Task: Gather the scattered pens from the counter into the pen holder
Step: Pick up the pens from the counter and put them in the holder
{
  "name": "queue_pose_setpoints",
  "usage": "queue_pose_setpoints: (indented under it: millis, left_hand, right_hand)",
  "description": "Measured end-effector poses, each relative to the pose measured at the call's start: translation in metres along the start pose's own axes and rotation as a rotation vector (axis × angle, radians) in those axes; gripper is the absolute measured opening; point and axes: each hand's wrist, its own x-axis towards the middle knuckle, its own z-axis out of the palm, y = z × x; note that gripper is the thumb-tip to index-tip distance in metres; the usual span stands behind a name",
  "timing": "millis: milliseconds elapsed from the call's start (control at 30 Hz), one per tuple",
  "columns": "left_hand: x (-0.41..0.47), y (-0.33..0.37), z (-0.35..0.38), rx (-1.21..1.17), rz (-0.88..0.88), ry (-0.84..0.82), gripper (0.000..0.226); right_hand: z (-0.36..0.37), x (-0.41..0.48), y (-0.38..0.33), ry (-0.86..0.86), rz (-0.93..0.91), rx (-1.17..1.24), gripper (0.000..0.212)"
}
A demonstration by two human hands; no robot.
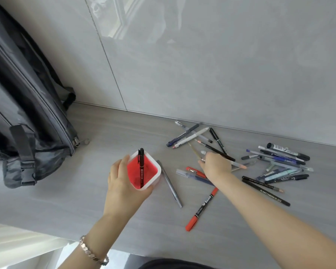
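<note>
A white pen holder (159,170) with a red inside stands on the grey counter, and my left hand (124,183) wraps around its near left side. One black pen (141,167) stands in it. My right hand (216,165) reaches palm down into the scattered pens to the right of the holder. Its fingertips pinch the near end of a thin beige pen (194,150). A grey pen (170,184) lies just right of the holder, and a red marker (201,210) lies nearer to me. Red and blue pens (193,172) are partly hidden under my right wrist.
A dark backpack (27,123) leans against the tiled wall at the left. Several pens lie by the wall (190,134), and a larger heap (283,162) lies at the right with two black pencils (266,190). The counter's front edge (47,232) runs at the lower left.
</note>
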Motion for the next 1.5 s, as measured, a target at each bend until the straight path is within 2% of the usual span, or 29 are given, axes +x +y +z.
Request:
queue_pose_setpoints:
  millis: [67, 167, 200, 267, 333, 400, 433, 500, 567, 633, 733, 833, 900, 1033, 1500]
  left_hand:
    - [0.000, -0.001, -0.002, -0.016, -0.025, -0.019, 0.100]
    - [-0.003, 0.004, -0.006, 0.106, 0.047, 0.050, 0.105]
    - [-0.004, 0.009, -0.008, 0.119, 0.118, 0.112, 0.102]
    - [-0.008, 0.032, -0.012, -0.043, 0.190, 0.169, 0.076]
    - [-0.011, 0.058, -0.012, -0.311, 0.141, 0.028, 0.039]
    - [-0.012, 0.079, -0.005, -0.469, 0.061, -0.226, 0.020]
    - [-0.014, 0.085, 0.001, -0.506, 0.042, -0.324, 0.021]
    - [-0.018, 0.091, 0.010, -0.547, 0.010, -0.393, 0.025]
    - [-0.020, 0.090, 0.014, -0.598, -0.052, -0.354, 0.028]
    - [-0.018, 0.088, 0.012, -0.646, -0.114, -0.297, 0.028]
    - [-0.015, 0.081, 0.004, -0.550, -0.111, -0.404, 0.026]
    - [-0.017, 0.075, 0.001, -0.408, -0.088, -0.518, 0.027]
    - [-0.019, 0.074, -0.001, -0.394, -0.075, -0.564, 0.027]
    - [-0.026, 0.076, -0.003, -0.411, -0.021, -0.584, 0.031]
    - [-0.028, 0.074, -0.001, -0.325, 0.053, -0.588, 0.028]
  right_hand:
    - [-0.003, -0.001, 0.001, 0.029, -0.024, 0.070, 0.030]
    - [-0.019, -0.020, 0.004, -0.007, -0.146, 0.500, 0.020]
    - [-0.027, -0.033, 0.002, -0.021, -0.220, 0.614, 0.014]
    - [-0.040, -0.063, -0.003, -0.071, -0.323, 0.785, 0.010]
    - [-0.045, -0.090, -0.006, -0.152, -0.359, 0.945, 0.010]
    - [-0.047, -0.111, -0.010, -0.226, -0.359, 1.054, 0.012]
    - [-0.048, -0.118, -0.011, -0.249, -0.357, 1.096, 0.016]
    - [-0.048, -0.128, -0.012, -0.267, -0.336, 1.150, 0.024]
    - [-0.050, -0.131, -0.006, -0.227, -0.256, 1.192, 0.021]
    - [-0.054, -0.131, 0.004, -0.193, -0.080, 1.398, 0.024]
    - [-0.067, -0.124, 0.017, -0.090, 0.057, 1.680, 0.032]
    - [-0.080, -0.118, 0.021, 0.042, 0.031, 1.848, 0.031]
    - [-0.082, -0.115, 0.018, 0.073, -0.032, 1.876, 0.025]
    - [-0.074, -0.114, 0.007, 0.142, -0.121, 1.778, 0.013]
    - [-0.070, -0.121, 0.004, 0.070, -0.128, 1.817, 0.019]
